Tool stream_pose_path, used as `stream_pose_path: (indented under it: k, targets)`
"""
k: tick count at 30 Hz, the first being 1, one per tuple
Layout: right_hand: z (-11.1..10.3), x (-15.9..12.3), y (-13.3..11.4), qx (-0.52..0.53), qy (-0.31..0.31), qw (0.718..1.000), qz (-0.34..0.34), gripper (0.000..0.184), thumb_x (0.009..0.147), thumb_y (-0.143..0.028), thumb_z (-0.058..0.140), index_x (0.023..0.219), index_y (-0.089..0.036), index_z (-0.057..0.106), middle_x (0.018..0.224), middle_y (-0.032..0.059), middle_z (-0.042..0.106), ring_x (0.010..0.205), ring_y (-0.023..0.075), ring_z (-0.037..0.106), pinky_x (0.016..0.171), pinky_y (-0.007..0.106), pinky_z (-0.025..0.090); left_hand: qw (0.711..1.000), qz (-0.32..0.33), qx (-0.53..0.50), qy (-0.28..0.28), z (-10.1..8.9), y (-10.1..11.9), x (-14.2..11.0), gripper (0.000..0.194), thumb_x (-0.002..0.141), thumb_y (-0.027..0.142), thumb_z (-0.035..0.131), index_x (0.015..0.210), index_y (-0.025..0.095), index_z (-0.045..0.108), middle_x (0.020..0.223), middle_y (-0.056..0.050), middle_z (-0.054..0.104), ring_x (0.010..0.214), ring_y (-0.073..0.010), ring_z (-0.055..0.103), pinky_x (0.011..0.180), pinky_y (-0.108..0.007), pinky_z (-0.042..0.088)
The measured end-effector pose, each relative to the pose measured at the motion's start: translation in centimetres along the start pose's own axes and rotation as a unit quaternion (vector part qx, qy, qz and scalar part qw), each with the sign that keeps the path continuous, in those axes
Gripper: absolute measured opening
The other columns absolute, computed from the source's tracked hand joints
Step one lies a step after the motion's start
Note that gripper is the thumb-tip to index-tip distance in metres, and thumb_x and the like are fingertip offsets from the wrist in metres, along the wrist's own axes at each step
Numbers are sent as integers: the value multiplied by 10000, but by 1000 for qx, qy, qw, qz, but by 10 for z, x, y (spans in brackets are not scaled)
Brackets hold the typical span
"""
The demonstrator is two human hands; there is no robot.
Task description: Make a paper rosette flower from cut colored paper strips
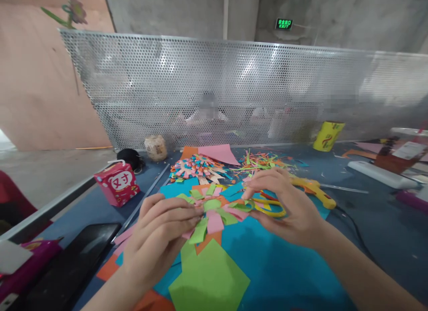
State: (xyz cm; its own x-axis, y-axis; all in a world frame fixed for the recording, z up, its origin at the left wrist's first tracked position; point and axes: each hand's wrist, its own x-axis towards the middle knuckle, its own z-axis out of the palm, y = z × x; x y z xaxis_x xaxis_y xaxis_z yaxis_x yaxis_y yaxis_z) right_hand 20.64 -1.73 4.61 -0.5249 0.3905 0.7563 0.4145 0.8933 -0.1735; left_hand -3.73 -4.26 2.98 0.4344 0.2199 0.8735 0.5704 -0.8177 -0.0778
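Observation:
Both my hands hold a paper craft piece [214, 213] made of green and pink looped strips. My left hand [160, 233] is closed with its fingers pinching the left side of the piece. My right hand [287, 204] is closed, its fingertips pinching a green strip on the right side. Under the hands lie sheets of blue paper [274, 262], green paper [209, 282] and orange paper. Yellow-handled scissors [270, 206] lie just under my right hand. A finished multicoloured strip piece [195, 167] rests further back on the table.
A yellow glue gun [316, 190] with a black cord lies right of my hands. A red carton [117, 182] stands at the left, a black tablet [73, 262] at near left. Paper scraps [264, 161], a yellow tape roll [327, 135] and a perforated metal screen [234, 88] stand behind.

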Motion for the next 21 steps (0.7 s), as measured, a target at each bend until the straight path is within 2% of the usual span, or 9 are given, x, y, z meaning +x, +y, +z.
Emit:
stream_pose_path:
  k: [7, 21]
  targets:
    - [-4, 0, -4, -14, -24, 1000, -1, 248, 762, -140, 522, 989, -221, 464, 850, -10, 608, 889, 139, 497, 851, 336, 287, 997, 41, 68, -16, -2, 0, -1, 130, 753, 136, 537, 861, 206, 555, 766, -12, 697, 767, -176, 624, 753, -368, 387]
    - [-1, 0, -2, -1, -71, 997, -4, 326, 767, -117, 479, 1058, -255, 427, 878, -28, 614, 931, 145, 473, 844, 337, 260, 997, 44, 61, -36, -1, -3, -8, 174, 755, 110, 529, 904, 197, 551, 808, -29, 695, 826, -185, 613, 776, -389, 382]
